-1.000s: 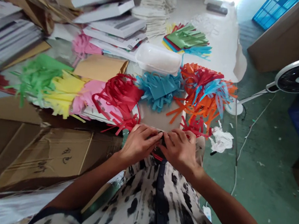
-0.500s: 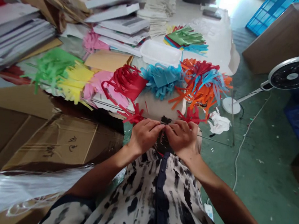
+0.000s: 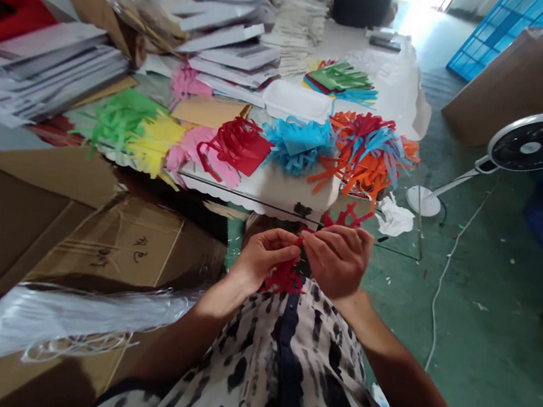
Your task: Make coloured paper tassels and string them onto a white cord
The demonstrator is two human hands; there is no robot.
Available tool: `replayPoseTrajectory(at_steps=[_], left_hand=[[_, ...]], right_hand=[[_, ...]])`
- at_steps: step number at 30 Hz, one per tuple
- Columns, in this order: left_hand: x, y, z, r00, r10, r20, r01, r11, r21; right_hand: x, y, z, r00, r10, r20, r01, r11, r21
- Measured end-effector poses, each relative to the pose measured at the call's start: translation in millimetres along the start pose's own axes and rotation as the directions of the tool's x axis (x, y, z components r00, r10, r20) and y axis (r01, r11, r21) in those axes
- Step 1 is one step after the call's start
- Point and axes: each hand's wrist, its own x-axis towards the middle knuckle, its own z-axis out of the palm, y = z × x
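My left hand [image 3: 265, 259] and my right hand [image 3: 337, 258] meet close to my chest, below the table's front edge. Both pinch a bundle of red paper fringe [image 3: 285, 278] that hangs down between them. The fingers of both are curled tight on it. Just beyond my hands the table [image 3: 272, 194] carries cut paper fringes in heaps: green [image 3: 121, 116], yellow [image 3: 153, 143], pink [image 3: 189, 147], red [image 3: 236, 146], blue [image 3: 299, 141] and orange [image 3: 368, 159].
Flattened cardboard boxes [image 3: 98, 242] and a clear plastic bag [image 3: 63, 323] lie at my left. Stacks of white sheets [image 3: 223, 32] and a white plastic container [image 3: 296, 101] sit farther back. A white fan [image 3: 530, 146] stands on the green floor at right, its cable trailing.
Both hands have drawn back from the table's edge toward my body. The red paper fringe now shows between them. The view has tilted up a little.
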Motion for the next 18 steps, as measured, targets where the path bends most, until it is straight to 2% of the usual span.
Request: replayPoseTrajectory(at_steps=[2, 3, 5, 7, 10, 13, 15, 18], left_hand=[[-4.7, -1.4, -0.1, 0.999, 0.049, -0.020, -0.049, 0.999, 0.019], [-7.0, -0.8, -0.2, 0.998, 0.063, -0.023, -0.062, 0.998, 0.031], [-10.4, 3.4, -0.2, 0.998, 0.053, -0.019, -0.052, 0.997, 0.050], [-12.0, 11.1, 0.8, 0.999, 0.031, -0.018, -0.029, 0.997, 0.070], [-11.5, 24.4, 5.5, 0.996, 0.083, -0.037, -0.078, 0.990, 0.117], [-8.5, 33.9, 11.6, 0.974, 0.223, -0.048, -0.214, 0.965, 0.153], [-6.1, 39.6, 13.9, 0.935, 0.348, -0.070, -0.335, 0.929, 0.156], [-3.6, 55.1, 12.7, 0.847, 0.523, -0.095, -0.516, 0.852, 0.089]], right_hand=[[0.7, -4.6, 0.3, 0.989, 0.135, 0.065, -0.145, 0.974, 0.176], [1.8, -7.1, 0.2, 0.971, 0.207, 0.119, -0.233, 0.931, 0.282], [6.1, -11.6, -1.2, 0.919, 0.317, 0.235, -0.393, 0.797, 0.460], [13.5, -13.7, -3.9, 0.878, 0.367, 0.306, -0.478, 0.687, 0.547], [28.2, -11.7, -9.1, 0.863, 0.346, 0.368, -0.505, 0.611, 0.610], [39.2, -11.6, -11.6, 0.854, 0.228, 0.467, -0.515, 0.493, 0.701], [38.5, -16.3, -9.6, 0.854, 0.168, 0.493, -0.501, 0.525, 0.688], [20.5, -23.5, -3.8, 0.849, 0.140, 0.509, -0.431, 0.741, 0.515]])
